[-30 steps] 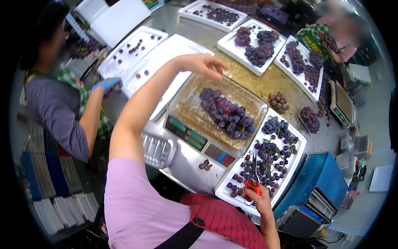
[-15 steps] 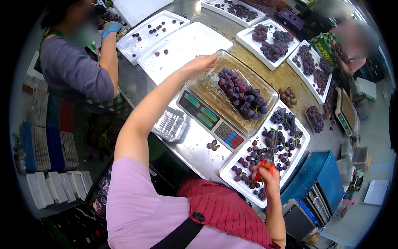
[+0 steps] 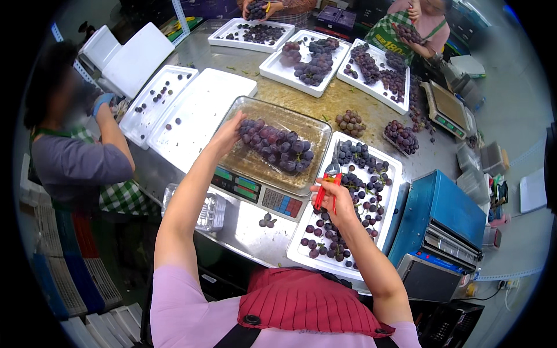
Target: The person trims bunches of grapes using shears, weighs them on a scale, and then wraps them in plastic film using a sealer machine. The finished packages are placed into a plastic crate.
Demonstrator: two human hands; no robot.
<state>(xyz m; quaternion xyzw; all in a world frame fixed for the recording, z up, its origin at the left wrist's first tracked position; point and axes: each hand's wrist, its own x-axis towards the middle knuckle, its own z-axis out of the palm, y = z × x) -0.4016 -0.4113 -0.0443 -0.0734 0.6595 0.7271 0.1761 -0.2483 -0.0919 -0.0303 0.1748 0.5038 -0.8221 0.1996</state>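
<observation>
A clear plastic tray of dark grapes (image 3: 275, 145) rests on the metal pan of a weighing scale (image 3: 301, 182). My left hand (image 3: 230, 132) is at the tray's left end, its fingers closed about the edge beside the grapes; the exact grip is partly hidden. Red-handled snips (image 3: 326, 194) are in my right hand (image 3: 341, 204), blades pointing away from me. That hand hovers over the left side of a white foam tray (image 3: 390, 217) holding loose grapes and small clusters (image 3: 371, 185). Empty clear containers (image 3: 210, 211) stand stacked left of the scale.
Foam trays with grapes (image 3: 268, 72) line the far side. A nearly bare foam tray (image 3: 200, 98) lies left of the scale. Loose bunches (image 3: 350, 123) sit to the right, near a blue machine (image 3: 438, 211). Co-workers stand left, far and far right.
My view has turned, shifting the scene leftward. My left hand has moved from the scale's far corner to the tray's end. My right hand with the snips has moved farther from me.
</observation>
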